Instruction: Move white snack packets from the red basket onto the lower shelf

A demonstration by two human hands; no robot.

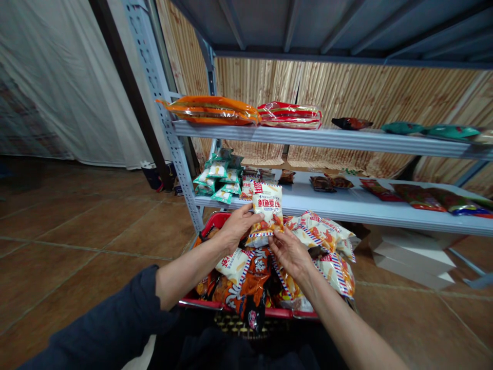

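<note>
Left hand [238, 226] grips the snack bag [268, 205]; right hand [291, 253] pinches its lower edge — a loosened hold could drop it into the basket [283, 312].

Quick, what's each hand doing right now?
Left hand: holding the white snack bag by its side.
Right hand: partly curled at the bag's lower edge; I can't tell if it's gripping.
</note>
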